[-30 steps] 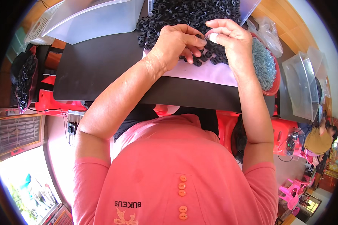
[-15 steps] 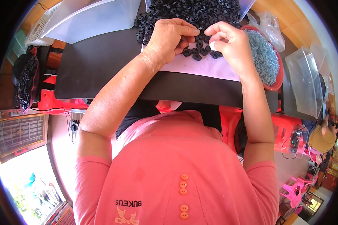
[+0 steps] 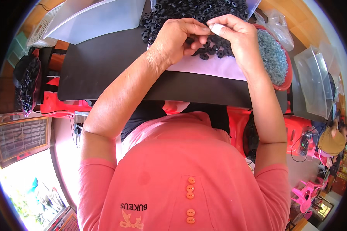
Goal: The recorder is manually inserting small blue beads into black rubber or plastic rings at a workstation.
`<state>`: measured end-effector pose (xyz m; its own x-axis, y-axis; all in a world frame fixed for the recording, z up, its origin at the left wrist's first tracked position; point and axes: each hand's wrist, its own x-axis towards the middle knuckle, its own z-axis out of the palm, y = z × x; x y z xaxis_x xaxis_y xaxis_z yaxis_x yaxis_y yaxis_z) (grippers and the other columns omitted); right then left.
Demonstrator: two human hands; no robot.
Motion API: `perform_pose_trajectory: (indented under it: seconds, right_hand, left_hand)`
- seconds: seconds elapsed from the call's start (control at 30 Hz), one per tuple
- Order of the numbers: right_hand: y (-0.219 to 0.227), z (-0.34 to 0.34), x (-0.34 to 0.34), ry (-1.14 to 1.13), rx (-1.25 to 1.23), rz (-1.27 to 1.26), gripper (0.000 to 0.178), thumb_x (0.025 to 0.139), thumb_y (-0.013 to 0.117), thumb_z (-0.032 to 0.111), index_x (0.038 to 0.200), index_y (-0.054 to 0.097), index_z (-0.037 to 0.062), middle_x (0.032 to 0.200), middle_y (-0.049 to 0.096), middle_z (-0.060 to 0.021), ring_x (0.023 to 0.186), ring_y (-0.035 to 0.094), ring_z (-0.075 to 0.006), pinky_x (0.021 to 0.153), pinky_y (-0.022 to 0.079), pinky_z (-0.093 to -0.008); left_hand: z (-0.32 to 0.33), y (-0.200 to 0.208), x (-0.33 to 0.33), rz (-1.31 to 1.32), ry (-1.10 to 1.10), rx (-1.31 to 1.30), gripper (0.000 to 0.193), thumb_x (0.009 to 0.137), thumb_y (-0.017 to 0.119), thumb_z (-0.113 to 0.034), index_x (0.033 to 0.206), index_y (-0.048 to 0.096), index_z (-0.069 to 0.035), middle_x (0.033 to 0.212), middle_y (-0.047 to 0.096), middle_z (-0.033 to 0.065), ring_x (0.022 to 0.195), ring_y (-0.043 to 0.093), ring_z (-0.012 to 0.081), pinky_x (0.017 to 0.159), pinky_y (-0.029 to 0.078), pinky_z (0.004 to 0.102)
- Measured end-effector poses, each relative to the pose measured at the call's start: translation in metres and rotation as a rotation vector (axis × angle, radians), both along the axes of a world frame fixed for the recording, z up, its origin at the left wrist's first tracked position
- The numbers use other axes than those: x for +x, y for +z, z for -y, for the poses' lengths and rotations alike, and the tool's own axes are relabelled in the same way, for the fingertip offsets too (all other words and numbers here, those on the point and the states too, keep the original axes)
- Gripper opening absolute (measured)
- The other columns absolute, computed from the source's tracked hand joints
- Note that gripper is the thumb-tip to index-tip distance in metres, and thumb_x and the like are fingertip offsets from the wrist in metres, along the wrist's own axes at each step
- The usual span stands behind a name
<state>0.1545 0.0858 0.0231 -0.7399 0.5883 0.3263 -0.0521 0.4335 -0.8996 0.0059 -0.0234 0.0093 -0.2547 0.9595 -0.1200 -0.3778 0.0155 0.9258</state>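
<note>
My left hand [image 3: 183, 36] is closed over the near edge of a heap of small black ribbed plastic parts [image 3: 204, 9]. One small black plastic part [image 3: 189, 40] shows in its curled fingers. My right hand [image 3: 237, 38], with a white wrap on its thumb, is pinched, and its fingertips meet those of the left. Whatever lies between the fingertips is too small to make out. Below the hands, several loose black parts rest on a pale pink sheet [image 3: 208, 67]. Right beside my right hand stands a red basin [image 3: 288, 77] holding many small grey-blue pieces [image 3: 272, 57].
A dark table [image 3: 104, 73] runs under everything. A translucent plastic bin [image 3: 96, 25] stands at the far left, and a clear plastic bag [image 3: 277, 29] lies behind the basin. Farther right is another clear bin [image 3: 312, 82]. Red plastic stools [image 3: 297, 133] stand below the table.
My right hand has moved left and its fingertips have come together with those of my left hand. The left hand has hardly moved.
</note>
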Motion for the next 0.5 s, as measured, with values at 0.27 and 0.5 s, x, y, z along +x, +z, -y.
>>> perform_pose_trajectory:
  seconds: [0.27, 0.5]
  right_hand:
    - [-0.003, 0.004, -0.005, -0.005, 0.007, -0.041, 0.014, 0.09, 0.062, 0.008, 0.1, 0.07, 0.0009, 0.091, 0.068, -0.0025, 0.086, 0.062, -0.0092, 0.08, 0.048, -0.0251]
    - [0.014, 0.015, -0.018, -0.034, 0.805, -0.095, 0.019, 0.078, 0.061, -0.007, 0.094, 0.066, 0.0009, 0.091, 0.063, -0.0085, 0.085, 0.064, -0.0224, 0.077, 0.05, -0.0304]
  left_hand:
    - [-0.004, -0.007, -0.013, 0.165, -0.089, 0.021, 0.021, 0.092, 0.059, -0.017, 0.101, 0.062, 0.002, 0.08, 0.058, 0.0073, 0.062, 0.047, 0.0136, 0.049, 0.034, 0.0254]
    - [-0.015, -0.014, -0.021, 0.414, -0.015, 0.087, 0.041, 0.096, 0.055, -0.034, 0.099, 0.057, 0.007, 0.086, 0.059, 0.0171, 0.077, 0.063, 0.0318, 0.066, 0.054, 0.0429]
